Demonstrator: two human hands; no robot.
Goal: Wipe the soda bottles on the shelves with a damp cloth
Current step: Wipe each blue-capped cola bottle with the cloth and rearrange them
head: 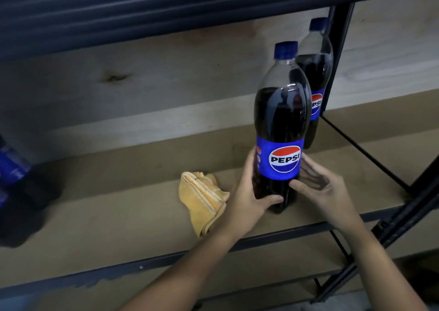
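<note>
Three soda bottles: blurred one [14, 168] far left, front bottle [281, 130], rear bottle [317, 80] behind it. One crumpled yellow cloth [204, 199] lies on the fibreboard shelf [118, 215]. Left hand [249, 196] grasps the front bottle's base; right hand [318, 187], fingers straight, touches its side. Dark cola, blue label, blue cap.

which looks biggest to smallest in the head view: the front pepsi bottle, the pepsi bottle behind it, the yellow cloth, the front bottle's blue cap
1. front Pepsi bottle
2. rear Pepsi bottle, though it is farther away and partly hidden, so its true size may match the front one
3. yellow cloth
4. blue cap
</note>
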